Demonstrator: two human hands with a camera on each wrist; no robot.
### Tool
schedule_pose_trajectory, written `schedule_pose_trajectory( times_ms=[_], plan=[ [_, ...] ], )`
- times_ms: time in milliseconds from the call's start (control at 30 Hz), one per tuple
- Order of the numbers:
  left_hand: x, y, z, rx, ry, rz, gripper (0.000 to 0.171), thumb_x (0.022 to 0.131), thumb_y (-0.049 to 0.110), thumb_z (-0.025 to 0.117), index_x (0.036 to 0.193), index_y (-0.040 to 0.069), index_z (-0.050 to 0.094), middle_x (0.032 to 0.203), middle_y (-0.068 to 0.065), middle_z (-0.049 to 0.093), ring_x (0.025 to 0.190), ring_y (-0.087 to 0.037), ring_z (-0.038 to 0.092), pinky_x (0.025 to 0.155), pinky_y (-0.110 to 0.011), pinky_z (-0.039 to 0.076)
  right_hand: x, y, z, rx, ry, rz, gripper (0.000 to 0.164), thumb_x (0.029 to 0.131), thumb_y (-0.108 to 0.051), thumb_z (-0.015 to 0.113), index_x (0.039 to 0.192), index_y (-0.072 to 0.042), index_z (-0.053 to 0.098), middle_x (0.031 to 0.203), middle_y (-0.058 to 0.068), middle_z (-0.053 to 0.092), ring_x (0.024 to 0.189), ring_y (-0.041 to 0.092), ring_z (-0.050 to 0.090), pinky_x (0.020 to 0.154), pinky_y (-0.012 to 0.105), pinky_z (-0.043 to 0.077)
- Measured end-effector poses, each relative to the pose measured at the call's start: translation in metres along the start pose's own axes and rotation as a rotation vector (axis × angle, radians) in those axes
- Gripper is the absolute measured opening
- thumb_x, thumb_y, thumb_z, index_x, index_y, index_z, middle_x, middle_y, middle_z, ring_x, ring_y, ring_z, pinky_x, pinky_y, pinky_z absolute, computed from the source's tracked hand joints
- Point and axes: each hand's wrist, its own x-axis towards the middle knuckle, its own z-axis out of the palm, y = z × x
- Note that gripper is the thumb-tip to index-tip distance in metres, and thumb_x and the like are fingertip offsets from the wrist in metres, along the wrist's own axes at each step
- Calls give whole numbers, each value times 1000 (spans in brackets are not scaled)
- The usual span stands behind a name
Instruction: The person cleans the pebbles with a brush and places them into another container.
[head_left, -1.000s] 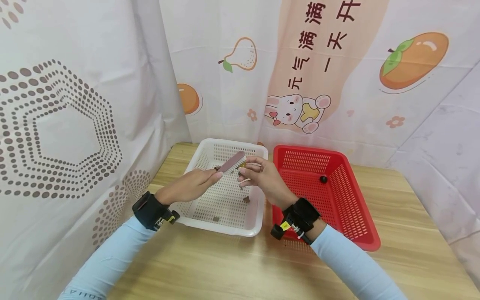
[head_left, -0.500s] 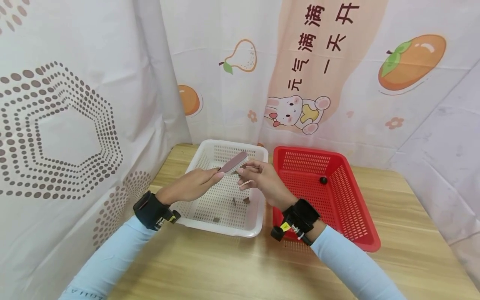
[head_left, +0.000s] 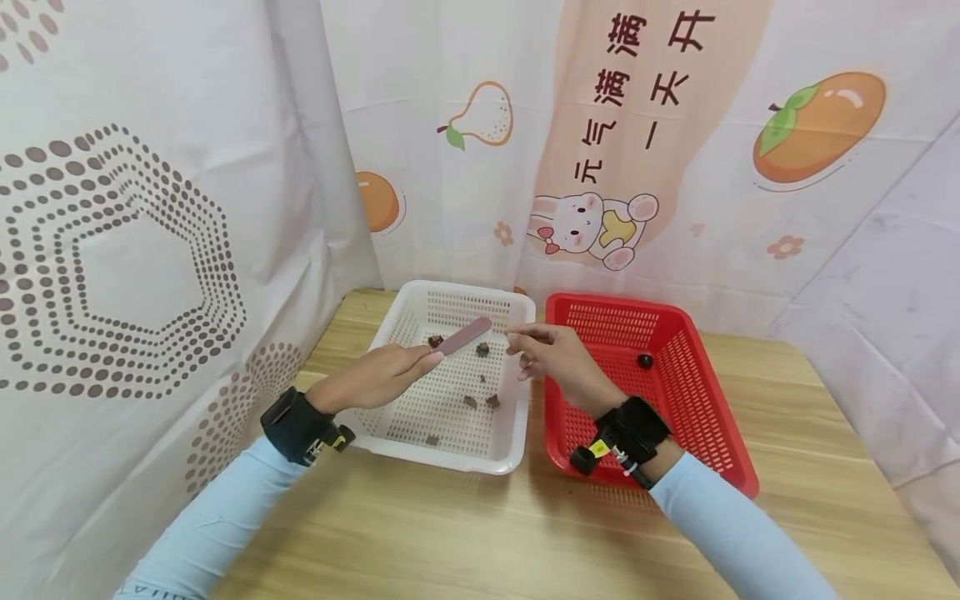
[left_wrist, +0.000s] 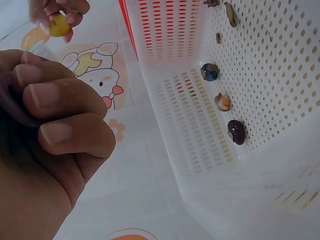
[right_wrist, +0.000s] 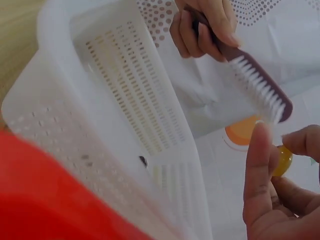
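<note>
My left hand grips a mauve brush by its handle over the white basket. White bristles show on the brush in the right wrist view. A small glossy yellow ball is pinched between the fingertips of my right hand, just right of the brush and apart from it. The left wrist view shows the yellow ball with a brownish spot. In the basket lie a blue ball, a pale orange piece and a dark purple oval piece, each with brown clumps on it.
A red basket stands right of the white one, with a black ball inside. Several brown crumbs lie on the white basket's floor. Printed curtains hang behind and beside the wooden table.
My right hand has drawn right, away from the brush, with the yellow ball. The brush has dipped slightly. Another brown crumb now lies on the white basket's floor.
</note>
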Motion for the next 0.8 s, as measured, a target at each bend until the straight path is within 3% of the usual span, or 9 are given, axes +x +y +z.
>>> schedule_pose_trajectory(
  times_ms=[200, 500, 800],
  plan=[
    [2, -1, 1, 14, 7, 1, 51, 100, 57, 19, 101, 19, 55, 63, 7, 30, 55, -7, 35, 58, -30, 36, -4, 3, -22, -2, 16, 12, 37, 92, -21, 65, 123, -3, 54, 116, 22, 58, 80, 29, 60, 77, 42, 53],
    [4, -1, 3, -6, 5, -1, 54, 99, 60, 19, 96, 19, 53, 62, 7, 32, 53, -8, 31, 53, -28, 30, -12, 10, -53, -37, 82, 40, 40, 95, -29, 61, 120, 1, 58, 117, 26, 57, 84, 32, 60, 77, 39, 54],
    [3, 0, 2, -12, 2, -5, 56, 99, 60, 19, 105, 19, 55, 64, 6, 33, 56, -9, 35, 55, -29, 33, -25, 14, -85, -104, 125, 45, 37, 94, -32, 61, 119, -5, 61, 116, 18, 63, 83, 26, 63, 77, 42, 54]
  ],
)
